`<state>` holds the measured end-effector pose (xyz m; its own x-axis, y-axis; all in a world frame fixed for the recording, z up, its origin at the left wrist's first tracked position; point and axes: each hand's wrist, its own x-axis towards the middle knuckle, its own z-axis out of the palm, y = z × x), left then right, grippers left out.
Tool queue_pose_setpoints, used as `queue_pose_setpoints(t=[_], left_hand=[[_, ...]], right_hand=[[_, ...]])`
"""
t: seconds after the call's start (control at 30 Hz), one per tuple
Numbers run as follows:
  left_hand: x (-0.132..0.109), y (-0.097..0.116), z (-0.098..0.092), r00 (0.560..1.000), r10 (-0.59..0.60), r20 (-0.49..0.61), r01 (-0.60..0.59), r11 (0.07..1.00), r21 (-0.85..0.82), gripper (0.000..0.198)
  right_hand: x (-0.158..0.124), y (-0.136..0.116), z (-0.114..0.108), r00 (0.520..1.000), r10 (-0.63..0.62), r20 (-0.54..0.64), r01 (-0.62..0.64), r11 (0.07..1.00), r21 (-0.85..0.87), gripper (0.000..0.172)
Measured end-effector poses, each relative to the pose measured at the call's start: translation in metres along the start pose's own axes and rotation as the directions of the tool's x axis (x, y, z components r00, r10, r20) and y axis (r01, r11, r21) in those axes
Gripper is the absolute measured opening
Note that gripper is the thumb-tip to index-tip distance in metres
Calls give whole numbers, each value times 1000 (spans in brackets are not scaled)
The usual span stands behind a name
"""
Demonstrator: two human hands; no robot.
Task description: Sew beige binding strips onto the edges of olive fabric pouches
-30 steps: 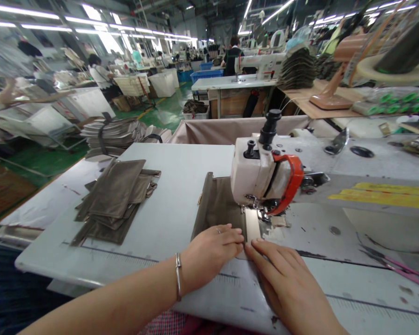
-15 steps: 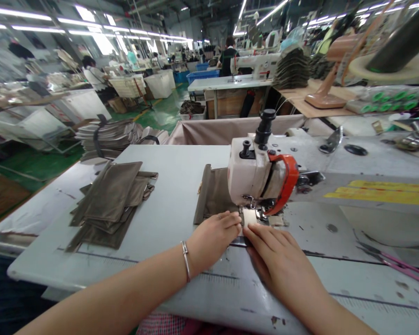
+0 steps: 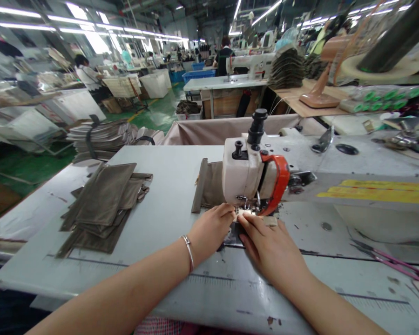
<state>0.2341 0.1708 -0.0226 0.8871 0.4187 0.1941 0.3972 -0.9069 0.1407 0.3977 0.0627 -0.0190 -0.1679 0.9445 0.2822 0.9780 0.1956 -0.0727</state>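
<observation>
A small cream piece (image 3: 245,212) lies under the head of the sewing machine (image 3: 242,174). My left hand (image 3: 214,230), with a bracelet at the wrist, has its fingers pressed together at the piece's left edge. The fingertips of my right hand (image 3: 270,244) rest on its near edge. Behind my left hand a brown fabric panel (image 3: 212,184) lies flat and runs under the machine head. The needle area is partly hidden by the presser parts and my fingers.
A pile of brown fabric pieces (image 3: 104,200) lies on the table's left part. Pink-handled scissors (image 3: 393,263) are at the right. Strapped stacks (image 3: 97,139) stand beyond the table's left edge. Farther back are a fan (image 3: 319,90) and people (image 3: 225,58).
The cream piece and both hands have moved away from me, deeper under the machine head. The brown panel has slid the same way. The whole view has shifted slightly.
</observation>
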Motion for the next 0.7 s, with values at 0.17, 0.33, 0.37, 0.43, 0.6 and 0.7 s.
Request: queue_pose_setpoints(t=[0.17, 0.33, 0.37, 0.43, 0.6, 0.7], left_hand=[[2, 0, -3, 1000, -25, 5, 25, 1000, -5, 23], [7, 3, -10, 999, -37, 25, 37, 999, 11, 23], [8, 4, -12, 999, -44, 21, 44, 999, 13, 23], [10, 6, -17, 998, -62, 7, 61, 998, 12, 21], [12, 9, -24, 996, -87, -26, 87, 996, -28, 22], [9, 10, -24, 997, -81, -14, 81, 997, -21, 22]], right_hand=[[1, -1, 0, 1000, 8, -2, -8, 1000, 17, 45], [2, -1, 1, 1000, 23, -8, -23, 999, 45, 44], [2, -2, 1, 1000, 27, -9, -27, 998, 51, 44], [2, -2, 1, 999, 35, -11, -34, 997, 62, 44], [3, -4, 1, 999, 47, -18, -45, 994, 102, 44], [1, -4, 1, 998, 50, -25, -46, 990, 136, 43]])
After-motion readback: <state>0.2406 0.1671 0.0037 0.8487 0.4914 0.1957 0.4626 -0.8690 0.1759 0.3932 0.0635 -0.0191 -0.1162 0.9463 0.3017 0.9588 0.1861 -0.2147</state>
